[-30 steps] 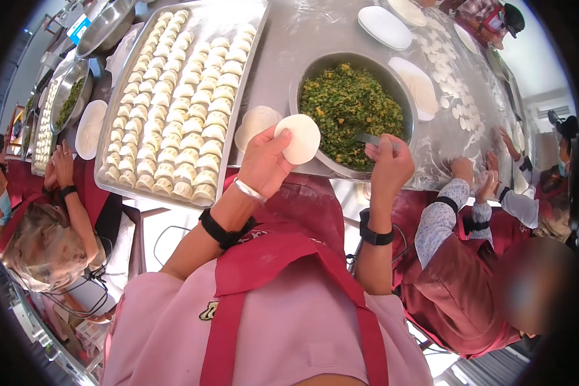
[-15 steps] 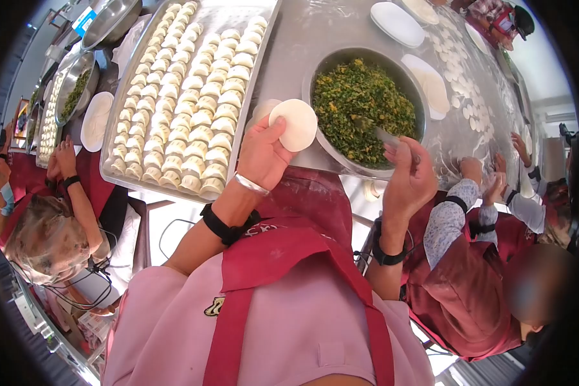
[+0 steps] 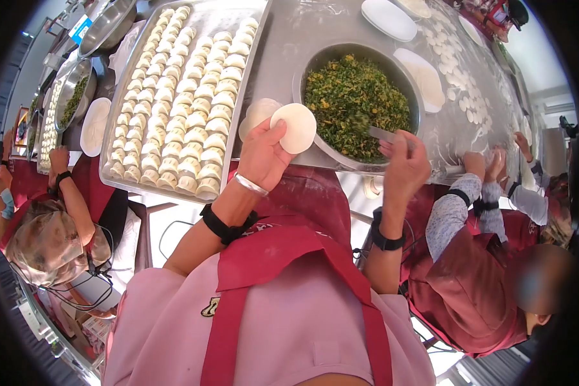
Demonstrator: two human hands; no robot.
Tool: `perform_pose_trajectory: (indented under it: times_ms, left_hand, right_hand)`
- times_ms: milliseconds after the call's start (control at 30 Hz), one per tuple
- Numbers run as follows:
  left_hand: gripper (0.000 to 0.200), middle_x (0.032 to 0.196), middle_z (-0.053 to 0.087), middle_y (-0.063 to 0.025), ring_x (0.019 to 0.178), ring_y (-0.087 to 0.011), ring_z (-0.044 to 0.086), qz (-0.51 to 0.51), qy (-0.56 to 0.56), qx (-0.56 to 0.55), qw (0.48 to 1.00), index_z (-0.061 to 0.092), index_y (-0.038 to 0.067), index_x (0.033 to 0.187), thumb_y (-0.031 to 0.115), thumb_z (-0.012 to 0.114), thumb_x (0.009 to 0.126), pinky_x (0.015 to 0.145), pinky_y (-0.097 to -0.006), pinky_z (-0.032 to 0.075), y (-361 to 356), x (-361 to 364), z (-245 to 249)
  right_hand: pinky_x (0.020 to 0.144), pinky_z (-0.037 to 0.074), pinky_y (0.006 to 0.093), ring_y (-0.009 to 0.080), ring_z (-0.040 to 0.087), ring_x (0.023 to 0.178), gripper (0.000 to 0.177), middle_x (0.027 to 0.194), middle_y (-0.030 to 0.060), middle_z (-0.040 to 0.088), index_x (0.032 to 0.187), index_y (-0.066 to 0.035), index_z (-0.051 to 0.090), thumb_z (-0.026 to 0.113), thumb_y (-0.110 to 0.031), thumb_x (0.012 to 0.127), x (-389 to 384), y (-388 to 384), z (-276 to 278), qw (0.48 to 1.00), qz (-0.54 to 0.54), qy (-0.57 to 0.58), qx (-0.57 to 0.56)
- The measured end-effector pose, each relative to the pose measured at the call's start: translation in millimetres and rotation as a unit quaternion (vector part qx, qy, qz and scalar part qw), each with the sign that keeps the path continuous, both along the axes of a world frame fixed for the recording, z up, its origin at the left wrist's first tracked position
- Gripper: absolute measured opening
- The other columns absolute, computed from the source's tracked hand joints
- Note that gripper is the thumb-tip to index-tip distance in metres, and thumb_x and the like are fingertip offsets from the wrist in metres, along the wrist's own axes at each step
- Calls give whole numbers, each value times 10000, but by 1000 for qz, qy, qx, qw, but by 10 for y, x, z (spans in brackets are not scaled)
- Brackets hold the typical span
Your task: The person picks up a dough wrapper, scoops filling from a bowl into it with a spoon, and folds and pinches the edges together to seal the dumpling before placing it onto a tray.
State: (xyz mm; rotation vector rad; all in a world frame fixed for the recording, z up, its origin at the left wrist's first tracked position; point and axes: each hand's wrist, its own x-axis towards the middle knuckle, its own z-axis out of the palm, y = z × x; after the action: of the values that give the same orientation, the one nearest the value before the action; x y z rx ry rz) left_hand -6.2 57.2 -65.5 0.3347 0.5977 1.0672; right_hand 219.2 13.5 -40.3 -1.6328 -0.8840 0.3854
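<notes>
Left hand (image 3: 264, 157): grip pinched on a round white dough wrapper (image 3: 298, 128) above the grey metal tabletop (image 3: 289, 35), near edge. Right hand (image 3: 406, 167): clamped on a flat metal utensil (image 3: 381, 134). Overtight pinching could tear the wrapper.

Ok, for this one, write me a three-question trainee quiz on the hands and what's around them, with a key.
1. True or false: the wearer's left hand is empty.
2. The flat utensil in the right hand has its far end over: A) the dumpling tray; B) the bowl of green filling; C) the wearer's apron.
3. Fill in: folded dumplings lie in rows on a metal ____.

Key: 1. False, it holds a round dough wrapper. 2. B. 3. Tray.
</notes>
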Motion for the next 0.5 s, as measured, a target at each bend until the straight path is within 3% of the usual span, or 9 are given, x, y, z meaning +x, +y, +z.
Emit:
perform_pose_trajectory:
  times_ms: [300,500]
  left_hand:
    - [342,1283,577,-169,1176,-279,586,6,10,-6,1000,471,-59,1323,88,455,1015,1011,-422,491,3,33,75]
    - [339,1292,575,-169,1195,-281,579,-3,7,-7,1000,474,-51,1321,87,467,1011,1023,-430,491,31,53,17]
  right_hand:
    - [641,586,281,182,714,717,184,822,135,695,1005,90,640,584,-75,948,-35,52,-50,1000,-2,-15,-1]
    - [614,604,297,227,715,703,184,850,168,670,1014,106,606,574,-63,949,-79,242,-225,989,3,147,17]
